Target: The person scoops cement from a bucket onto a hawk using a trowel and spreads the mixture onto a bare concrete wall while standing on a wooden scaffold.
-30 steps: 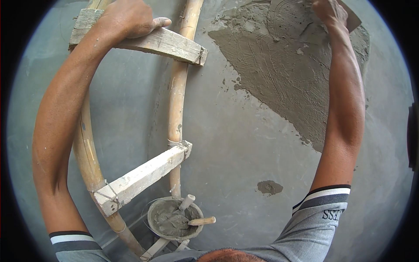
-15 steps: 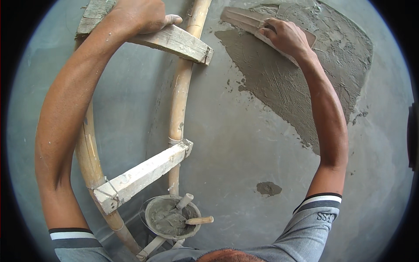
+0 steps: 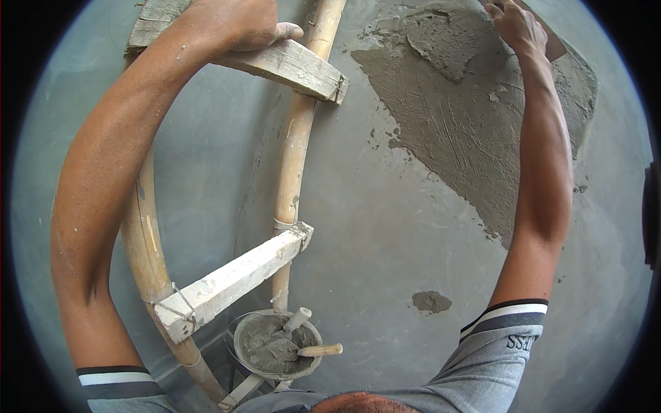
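My left hand [image 3: 237, 26] is closed round the upper wooden rung [image 3: 303, 69] of a bamboo ladder, its thumb lying along the top edge. At the upper right, my right hand [image 3: 520, 29] grips a plastering trowel [image 3: 553, 47] with a flat, wide blade; its handle is mostly hidden by the fingers. The trowel lies at the upper edge of a wet grey mortar patch [image 3: 441, 131], which has scraped streaks and a ragged left edge. Left of the trowel, a thicker lump of mortar [image 3: 447, 41] stands out on the patch.
The ladder's bamboo poles [image 3: 292, 158] run along the left, joined lower down by a pale wooden rung [image 3: 234, 279] tied with wire. Near the bottom a bucket [image 3: 237, 344] holds mortar and two tools with wooden handles [image 3: 320, 350]. A small mortar spot [image 3: 432, 301] marks the grey surface.
My right hand has moved the trowel up and to the right over the mortar, uncovering a thick lump where it was. My left hand keeps its hold on the rung.
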`<action>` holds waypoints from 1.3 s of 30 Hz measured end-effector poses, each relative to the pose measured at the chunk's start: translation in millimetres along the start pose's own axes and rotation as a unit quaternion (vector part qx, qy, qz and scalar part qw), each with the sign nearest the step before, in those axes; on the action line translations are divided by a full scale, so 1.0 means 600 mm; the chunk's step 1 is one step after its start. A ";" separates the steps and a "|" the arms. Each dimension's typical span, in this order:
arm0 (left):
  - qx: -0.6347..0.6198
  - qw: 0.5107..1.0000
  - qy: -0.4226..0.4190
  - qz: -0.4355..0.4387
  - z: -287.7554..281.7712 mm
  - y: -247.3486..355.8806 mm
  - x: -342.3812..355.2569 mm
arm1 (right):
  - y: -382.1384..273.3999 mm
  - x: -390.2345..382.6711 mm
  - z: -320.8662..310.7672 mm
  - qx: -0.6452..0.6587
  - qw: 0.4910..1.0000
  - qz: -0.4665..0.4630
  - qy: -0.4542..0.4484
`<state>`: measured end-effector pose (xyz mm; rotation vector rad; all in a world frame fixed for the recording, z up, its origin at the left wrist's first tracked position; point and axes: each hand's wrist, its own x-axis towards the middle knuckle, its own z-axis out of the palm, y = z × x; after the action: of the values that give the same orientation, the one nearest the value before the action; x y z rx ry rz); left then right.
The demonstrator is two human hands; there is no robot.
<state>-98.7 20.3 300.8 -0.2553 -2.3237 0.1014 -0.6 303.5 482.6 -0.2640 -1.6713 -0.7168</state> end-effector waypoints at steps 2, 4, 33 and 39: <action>-0.013 1.000 -0.002 0.012 -0.018 0.000 -0.016 | -0.002 -0.045 -0.026 0.059 0.996 -0.064 0.027; -0.007 1.000 -0.020 0.006 -0.030 0.003 -0.019 | 0.014 -0.072 -0.012 0.099 0.981 -0.167 0.010; 0.020 1.000 -0.011 -0.012 -0.004 0.006 0.001 | -0.019 -0.066 0.050 0.024 0.994 -0.104 -0.029; 0.025 0.999 -0.017 -0.021 -0.007 0.001 -0.005 | -0.056 -0.130 0.118 0.099 0.971 -0.186 -0.113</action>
<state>-93.5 20.1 301.4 -0.1813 -2.3564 0.1434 -57.1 335.2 393.0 0.1210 -2.0227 -0.8112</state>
